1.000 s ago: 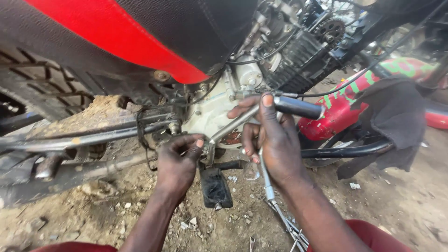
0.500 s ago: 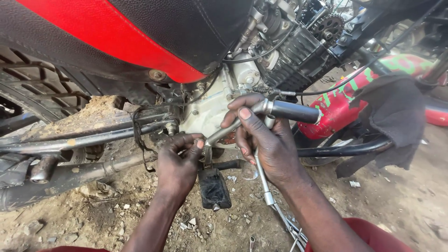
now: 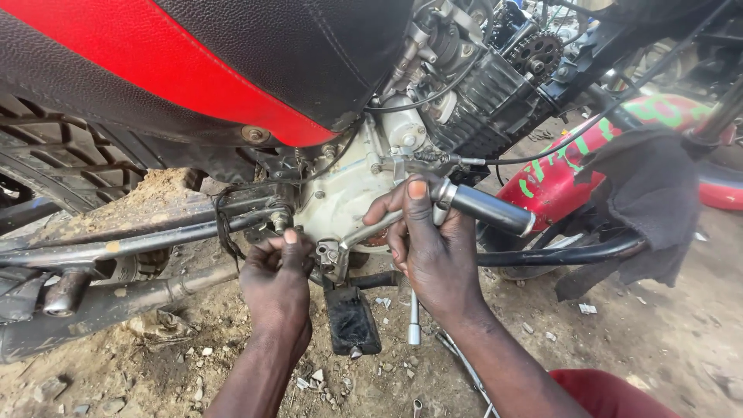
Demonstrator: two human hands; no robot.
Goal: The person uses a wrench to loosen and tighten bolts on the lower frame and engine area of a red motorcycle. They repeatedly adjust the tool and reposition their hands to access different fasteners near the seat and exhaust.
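Under right hand [image 3: 433,248]: kick-start lever [image 3: 464,205]

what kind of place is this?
Likely an open-air motorcycle repair spot. A motorcycle stands on bare dirt ground, both hands at its kick-start lever, and a red fuel tank lies off to the side.

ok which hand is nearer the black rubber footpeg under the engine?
Left. The left hand sits just left of and above the black rubber footpeg; the right hand is higher up, gripping the silver kick-start lever.
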